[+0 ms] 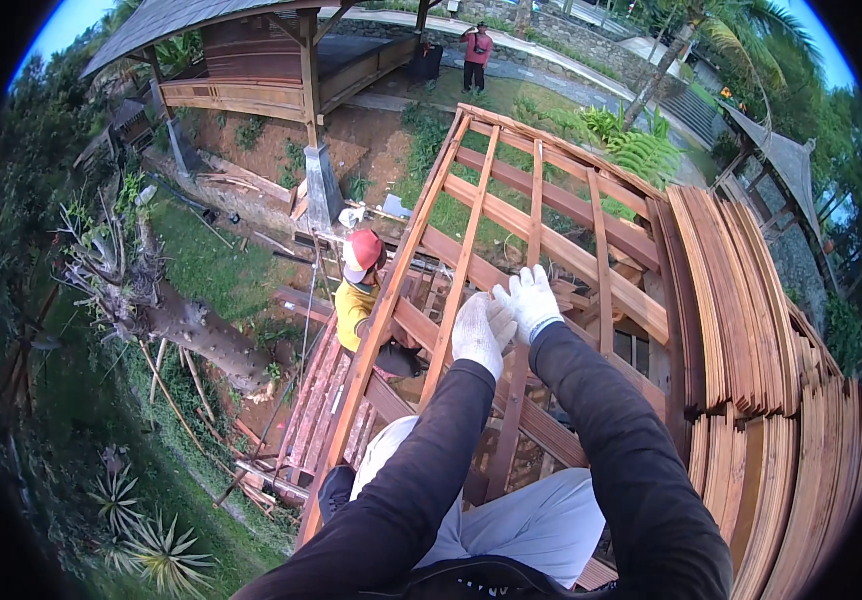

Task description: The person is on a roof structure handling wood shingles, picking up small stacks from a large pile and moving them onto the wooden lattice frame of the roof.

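Observation:
Both of my hands wear white knit work gloves and meet above the open wooden roof frame. My left hand (483,332) has curled fingers and touches the side of my right hand (531,303), whose fingers also look bent inward. Whatever either hand may pinch is too small or hidden to make out. Under them runs a wooden batten (516,405), crossing the thicker rafters (561,232). My legs in light grey trousers (521,520) straddle the frame.
Stacked wooden shingles (741,300) cover the roof at right. A co-worker in a red-and-white cap (362,254) and yellow shirt is below the frame's left edge beam (386,305). Openings between battens show the drop. A tree trunk (201,335), pavilion (241,95) and standing person (475,58) lie beyond.

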Available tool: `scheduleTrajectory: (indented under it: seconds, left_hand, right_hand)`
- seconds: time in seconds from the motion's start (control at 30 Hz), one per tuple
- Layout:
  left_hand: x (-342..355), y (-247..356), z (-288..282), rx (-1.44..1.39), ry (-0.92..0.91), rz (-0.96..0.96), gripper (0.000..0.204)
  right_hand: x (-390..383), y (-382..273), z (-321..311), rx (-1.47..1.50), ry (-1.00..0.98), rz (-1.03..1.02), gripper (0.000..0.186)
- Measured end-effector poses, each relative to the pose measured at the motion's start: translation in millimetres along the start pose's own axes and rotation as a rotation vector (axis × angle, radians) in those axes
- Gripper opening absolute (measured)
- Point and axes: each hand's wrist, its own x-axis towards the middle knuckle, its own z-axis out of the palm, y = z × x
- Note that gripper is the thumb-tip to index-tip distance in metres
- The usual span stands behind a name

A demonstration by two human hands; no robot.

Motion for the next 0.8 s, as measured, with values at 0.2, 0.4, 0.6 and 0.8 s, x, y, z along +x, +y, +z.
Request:
scheduleTrajectory:
  seconds: [0.2, 0.4, 0.6, 0.8]
  left_hand:
    - [2.0, 6.0, 1.4, -0.043, 0.000, 0.000, 0.047]
    - [-1.9, 5.7, 1.5, -0.045, 0.018, -0.026, 0.045]
    - [-3.4, 14.0, 7.5, -0.038, 0.054, -0.032, 0.047]
    - [-0.4, 1.1, 0.4, 0.099, 0.072, -0.121, 0.049]
  right_hand:
    - [46.8, 3.5, 54.5, 0.072, -0.095, 0.151, 0.046]
    - [55.6, 5.3, 48.5, 0.037, -0.196, 0.207, 0.026]
    - [25.6, 15.1, 20.7, -0.028, -0.282, 0.097, 0.028]
    - [-11.6, 8.2, -32.6, -0.096, -0.413, 0.079, 0.032]
